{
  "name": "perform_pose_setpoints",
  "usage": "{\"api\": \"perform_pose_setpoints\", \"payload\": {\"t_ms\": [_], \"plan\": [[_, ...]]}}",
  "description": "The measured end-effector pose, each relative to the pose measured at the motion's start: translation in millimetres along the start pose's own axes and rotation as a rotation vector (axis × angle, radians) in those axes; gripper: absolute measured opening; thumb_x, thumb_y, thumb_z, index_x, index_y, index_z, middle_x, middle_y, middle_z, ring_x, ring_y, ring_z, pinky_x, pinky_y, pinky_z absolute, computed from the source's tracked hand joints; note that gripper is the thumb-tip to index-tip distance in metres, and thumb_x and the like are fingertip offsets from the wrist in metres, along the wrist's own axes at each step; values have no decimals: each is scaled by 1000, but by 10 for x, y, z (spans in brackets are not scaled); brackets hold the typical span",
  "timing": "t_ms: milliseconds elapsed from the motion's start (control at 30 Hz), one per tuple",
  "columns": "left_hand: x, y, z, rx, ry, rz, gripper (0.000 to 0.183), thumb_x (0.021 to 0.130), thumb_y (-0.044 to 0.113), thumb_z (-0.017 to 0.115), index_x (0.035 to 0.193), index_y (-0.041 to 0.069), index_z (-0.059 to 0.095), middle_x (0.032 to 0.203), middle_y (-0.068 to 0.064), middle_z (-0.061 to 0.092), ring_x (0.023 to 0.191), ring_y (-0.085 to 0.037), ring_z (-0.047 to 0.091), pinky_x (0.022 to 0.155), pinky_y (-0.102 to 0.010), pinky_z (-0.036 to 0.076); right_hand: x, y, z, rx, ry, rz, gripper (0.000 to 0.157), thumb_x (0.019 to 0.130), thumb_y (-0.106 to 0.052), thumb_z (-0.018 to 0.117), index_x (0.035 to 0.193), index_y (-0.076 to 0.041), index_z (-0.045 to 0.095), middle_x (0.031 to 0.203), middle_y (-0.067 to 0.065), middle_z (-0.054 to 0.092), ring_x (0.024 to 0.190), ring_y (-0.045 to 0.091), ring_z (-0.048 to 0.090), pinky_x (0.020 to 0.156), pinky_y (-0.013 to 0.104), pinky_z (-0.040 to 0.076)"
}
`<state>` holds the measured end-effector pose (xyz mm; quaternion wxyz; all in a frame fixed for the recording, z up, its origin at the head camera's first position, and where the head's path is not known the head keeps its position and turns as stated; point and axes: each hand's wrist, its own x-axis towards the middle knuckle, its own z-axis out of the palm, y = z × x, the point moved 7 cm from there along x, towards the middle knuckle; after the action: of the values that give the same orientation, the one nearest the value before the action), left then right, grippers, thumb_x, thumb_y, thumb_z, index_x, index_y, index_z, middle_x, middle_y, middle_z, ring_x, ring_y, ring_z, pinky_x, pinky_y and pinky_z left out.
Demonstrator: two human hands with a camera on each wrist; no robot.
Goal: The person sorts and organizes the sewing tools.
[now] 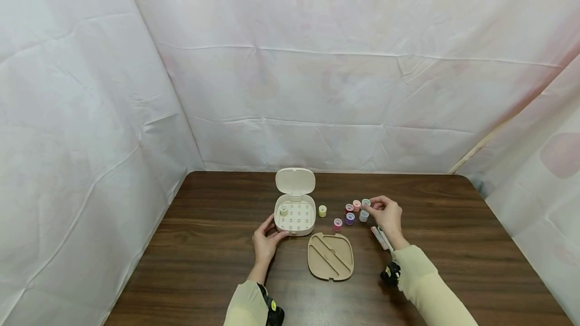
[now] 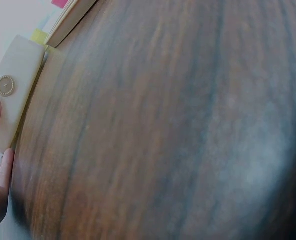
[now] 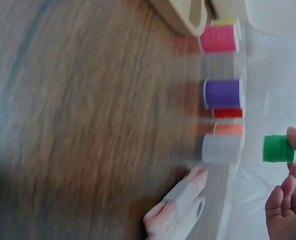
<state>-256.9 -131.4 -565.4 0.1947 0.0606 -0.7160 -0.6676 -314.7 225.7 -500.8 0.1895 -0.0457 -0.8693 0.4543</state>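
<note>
In the head view my left hand (image 1: 264, 243) grips the front left corner of a cream sewing box (image 1: 311, 223), thumb on its front and fingers along the side. The box's lid (image 1: 295, 181) stands raised at the back. Inside are rows of short pegs, and a pale thread spool (image 1: 283, 211) sits at the back left. Over on the right, my right hand (image 1: 387, 218) pinches a green thread spool (image 3: 278, 148) between thumb and fingers, held above the table in the right wrist view. Beside it stand a white spool (image 3: 221, 148) and an orange spool (image 3: 229, 128).
Purple (image 1: 350, 219), red (image 1: 349, 208), pink (image 1: 338, 224) and yellow (image 1: 322, 211) spools stand between box and right hand. A tan tray (image 1: 315, 263) with two diagonal bars lies in front of the box. A pink-and-white tool (image 3: 175, 207) lies under the right wrist.
</note>
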Motion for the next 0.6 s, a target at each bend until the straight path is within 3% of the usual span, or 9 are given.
{"api": "perform_pose_setpoints", "payload": {"t_ms": [167,367,600], "plan": [[0,27,-2,-9,-5,-9,61,58,-6,78,115,-7,56,109,-26,56,92,-37,56,71,-40,53,-27,-150,73,28,-19,-19,20,63,-12,80,75,-3,66,58,5,54,51,13,46,41,17,35],[-39,203,5,-47,-18,-11,59,59,-14,74,114,-13,53,108,-32,53,93,-47,51,73,-51,48,-58,-300,172,63,-50,-36,21,62,-12,81,75,-2,67,59,5,54,51,11,45,40,15,34],[-50,273,7,-38,-23,-8,58,60,-15,73,114,-14,52,109,-34,52,94,-48,50,73,-48,49,-80,-456,281,78,-90,-53,20,63,-13,81,75,-4,67,60,4,53,53,12,46,41,17,35]]}}
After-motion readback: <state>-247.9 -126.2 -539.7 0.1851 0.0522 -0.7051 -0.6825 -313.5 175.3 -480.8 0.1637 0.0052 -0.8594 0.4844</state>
